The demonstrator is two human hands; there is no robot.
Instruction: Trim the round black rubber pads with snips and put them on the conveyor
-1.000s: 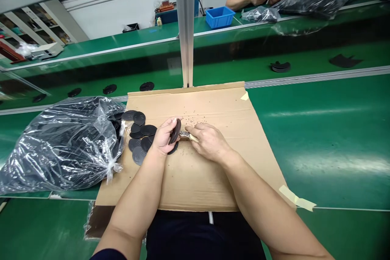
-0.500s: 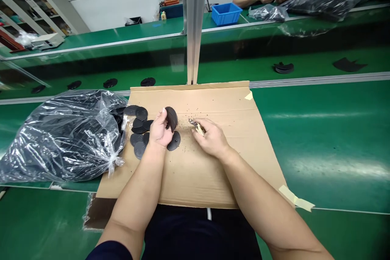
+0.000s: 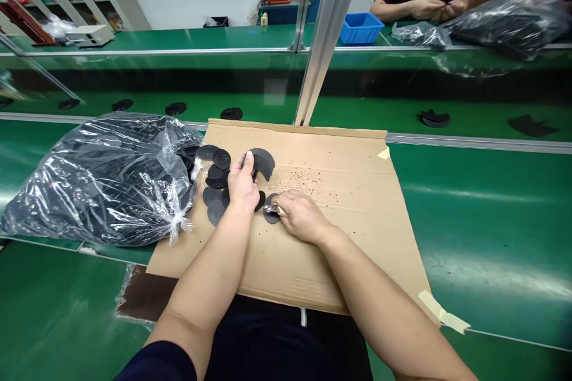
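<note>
My left hand is closed on some curved black plastic pieces, fanned out above the cardboard. In my right hand is a pair of small nippers with a pale handle, mostly covered by my fingers. The metal end lies over a round black disc on the cardboard. Several more black discs lie overlapping to the left of my left hand.
A cardboard sheet strewn with tiny black bits covers the bench in front of me. A clear bag of black parts sits at left. Behind runs a green belt with black pieces, past a metal post. Across it, a person's hands work.
My right hand has brought the nippers down and left onto the disc. The curved pieces in my left hand have turned and show more of their flat side. The view has shifted.
</note>
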